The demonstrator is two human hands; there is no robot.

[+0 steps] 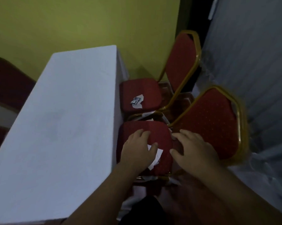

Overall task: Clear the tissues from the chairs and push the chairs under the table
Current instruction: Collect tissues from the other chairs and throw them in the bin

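Note:
Two red chairs with gold frames stand along the right side of a table covered in white cloth (64, 119). The near chair (207, 125) has a white tissue (155, 159) on its seat. My left hand (137, 148) lies flat on that seat, its fingers over the tissue. My right hand (192, 148) rests at the seat's right edge, fingers spread. The far chair (142, 93) carries a crumpled white and blue tissue (137, 101) on the front of its seat. Whether my left hand grips the tissue is unclear.
A yellow-green wall (88, 25) rises behind the table. Grey plastic sheeting (258, 78) covers the right side. Another dark red chair (5, 82) shows at the left edge. Scraps of paper lie on the floor under the near chair.

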